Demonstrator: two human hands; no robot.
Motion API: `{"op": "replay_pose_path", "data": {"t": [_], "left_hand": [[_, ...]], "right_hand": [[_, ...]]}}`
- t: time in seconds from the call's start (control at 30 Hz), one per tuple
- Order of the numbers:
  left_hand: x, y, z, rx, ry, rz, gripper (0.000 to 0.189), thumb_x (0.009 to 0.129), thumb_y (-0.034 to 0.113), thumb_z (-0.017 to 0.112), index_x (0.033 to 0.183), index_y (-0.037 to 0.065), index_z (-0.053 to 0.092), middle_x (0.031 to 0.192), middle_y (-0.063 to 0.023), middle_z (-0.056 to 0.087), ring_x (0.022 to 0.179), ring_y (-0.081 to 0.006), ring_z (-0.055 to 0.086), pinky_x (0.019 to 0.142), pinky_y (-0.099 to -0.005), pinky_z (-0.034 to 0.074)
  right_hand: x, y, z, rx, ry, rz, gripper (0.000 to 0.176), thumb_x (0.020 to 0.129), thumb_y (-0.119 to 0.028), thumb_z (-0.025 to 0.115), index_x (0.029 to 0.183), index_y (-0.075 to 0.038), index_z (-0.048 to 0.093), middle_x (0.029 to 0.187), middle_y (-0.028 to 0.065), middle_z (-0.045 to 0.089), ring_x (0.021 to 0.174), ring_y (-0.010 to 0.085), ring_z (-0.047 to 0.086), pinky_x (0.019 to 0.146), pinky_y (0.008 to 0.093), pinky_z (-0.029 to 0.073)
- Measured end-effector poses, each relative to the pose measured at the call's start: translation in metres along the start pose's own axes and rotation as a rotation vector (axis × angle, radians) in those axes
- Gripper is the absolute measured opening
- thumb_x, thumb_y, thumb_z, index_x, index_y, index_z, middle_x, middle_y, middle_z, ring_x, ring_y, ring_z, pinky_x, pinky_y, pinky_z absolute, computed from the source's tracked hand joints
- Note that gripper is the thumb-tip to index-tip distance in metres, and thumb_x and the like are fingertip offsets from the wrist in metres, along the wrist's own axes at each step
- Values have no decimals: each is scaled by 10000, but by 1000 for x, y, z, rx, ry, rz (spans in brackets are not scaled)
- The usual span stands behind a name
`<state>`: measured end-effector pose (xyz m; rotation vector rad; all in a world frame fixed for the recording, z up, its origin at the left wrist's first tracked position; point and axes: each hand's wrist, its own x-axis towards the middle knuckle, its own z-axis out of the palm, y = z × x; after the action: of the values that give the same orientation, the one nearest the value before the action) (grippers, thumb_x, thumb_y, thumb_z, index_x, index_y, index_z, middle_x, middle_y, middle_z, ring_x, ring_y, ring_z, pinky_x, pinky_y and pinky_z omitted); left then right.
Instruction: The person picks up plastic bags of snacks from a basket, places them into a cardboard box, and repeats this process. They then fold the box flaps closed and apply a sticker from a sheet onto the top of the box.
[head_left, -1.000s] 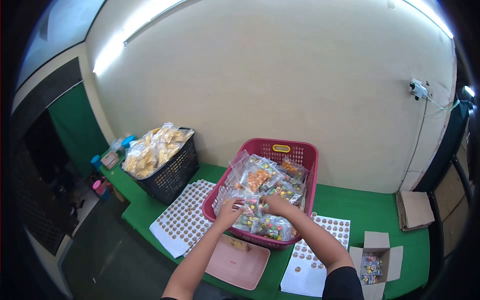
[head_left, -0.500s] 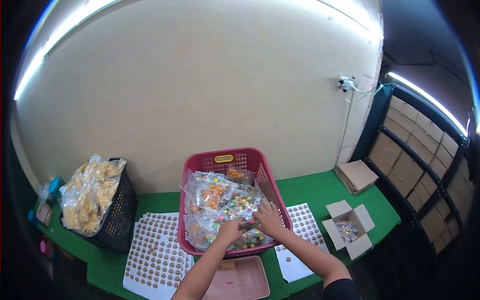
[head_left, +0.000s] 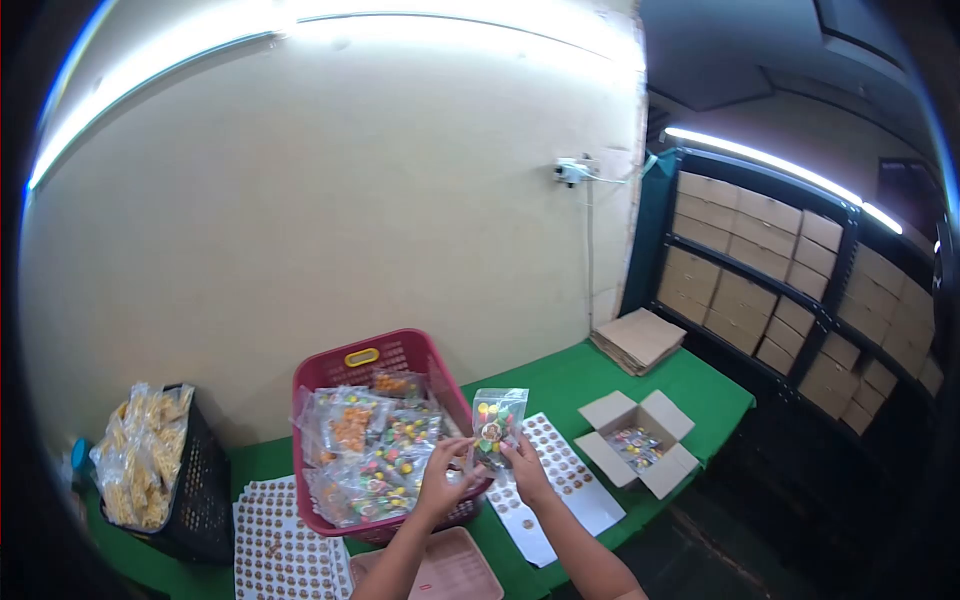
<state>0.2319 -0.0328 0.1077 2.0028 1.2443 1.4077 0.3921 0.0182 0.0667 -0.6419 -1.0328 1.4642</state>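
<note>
A clear bag of colourful candies (head_left: pixel 497 412) with a round sticker is held upright over the right edge of the maroon basket (head_left: pixel 310 375). My right hand (head_left: pixel 526 474) grips its lower right side. My left hand (head_left: pixel 443 482) is at the bag's left side, its fingers closed near the sticker; whether they pinch something there is too small to tell. The basket holds many clear bags with colourful and orange pieces (head_left: pixel 352 428). Beneath my right hand lies a sheet of round stickers (head_left: pixel 570 487).
Left stands a black basket (head_left: pixel 205 490) with bags of yellow snacks (head_left: pixel 145 455). More sticker sheets (head_left: pixel 285 540) and a pink tray (head_left: pixel 455 570) lie in front. At right are an open carton (head_left: pixel 640 445) with small packets, stacked flat cardboard (head_left: pixel 638 338) and shelved boxes (head_left: pixel 745 290).
Both hands have come up from the basket's contents and moved right, now with one candy bag raised. The view has turned to the right, shifting the scene left.
</note>
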Motion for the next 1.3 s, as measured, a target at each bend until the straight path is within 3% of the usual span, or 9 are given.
{"op": "replay_pose_path", "data": {"t": [0.1, 0.2, 0.3, 0.33, 0.57, 0.77, 1.03, 1.07, 1.3], "left_hand": [[0, -10, 85, -653, 116, -343, 507, 893, 243, 575, 1316, 22, 403, 1210, -123, 494, 1111, -191, 482, 921, -304, 411], [7, 1, 170, -669, -75, -554, 541, 924, 329, 517, 1332, 4, 374, 1220, -116, 503, 1149, -195, 452, 949, -320, 366], [17, 34, 238, -869, -231, -605, 395, 905, 273, 563, 1186, 7, 486, 1065, -84, 587, 926, -185, 593, 717, -319, 528], [17, 28, 267, -955, -249, -618, 323, 889, 231, 587, 1122, 23, 505, 989, -78, 601, 803, -182, 621, 486, -326, 552], [4, 20, 403, -937, -222, -748, 303, 878, 184, 605, 1110, 21, 499, 967, -84, 590, 839, -158, 602, 684, -287, 515], [33, 2, 462, -1023, 30, -1012, 209, 889, 197, 583, 1048, 72, 531, 874, -14, 575, 675, -105, 548, 568, -240, 460], [71, -48, 540, -898, 263, -884, 78, 872, 98, 595, 934, 53, 585, 810, -20, 600, 633, -81, 536, 539, -212, 435], [72, -52, 547, -888, 250, -897, 92, 873, 105, 596, 945, 49, 584, 817, -22, 602, 637, -79, 538, 540, -209, 434], [87, -47, 589, -877, 320, -977, 159, 850, 153, 642, 966, 61, 587, 839, -10, 606, 680, -81, 532, 606, -209, 420]], "right_hand": [[-26, -34, -68, -7, 43, 68, 462, 904, -103, 518, 1339, -19, 386, 1202, 88, 527, 1086, 153, 507, 948, 296, 398], [-52, -50, -148, -77, -9, 155, 494, 905, -153, 523, 1358, -23, 373, 1235, 97, 508, 1108, 163, 498, 969, 304, 382], [-75, -59, -223, -93, -1, 141, 488, 894, -146, 548, 1346, -55, 386, 1156, 92, 556, 1036, 151, 543, 891, 292, 440], [-83, -64, -245, -84, 26, 124, 488, 894, -146, 548, 1346, -55, 386, 1156, 92, 556, 1036, 151, 543, 891, 292, 440], [-110, -55, -376, -312, 238, 205, 572, 844, -248, 655, 1311, -43, 394, 951, 105, 616, 843, 142, 590, 725, 273, 482], [-102, -68, -431, -490, 198, 304, 455, 847, -248, 655, 1225, -49, 498, 977, 112, 605, 889, 147, 568, 751, 284, 464], [-27, -71, -509, -586, -65, 447, 538, 836, -310, 660, 1257, -39, 464, 940, 82, 588, 803, 128, 548, 667, 262, 465], [-17, -57, -521, -723, -38, 237, 475, 841, -290, 657, 1206, -29, 502, 940, 59, 597, 796, 118, 549, 647, 258, 460], [47, -54, -536, -452, 272, 390, 207, 821, -150, 672, 960, -11, 608, 848, 37, 634, 738, 91, 569, 645, 250, 464]]}}
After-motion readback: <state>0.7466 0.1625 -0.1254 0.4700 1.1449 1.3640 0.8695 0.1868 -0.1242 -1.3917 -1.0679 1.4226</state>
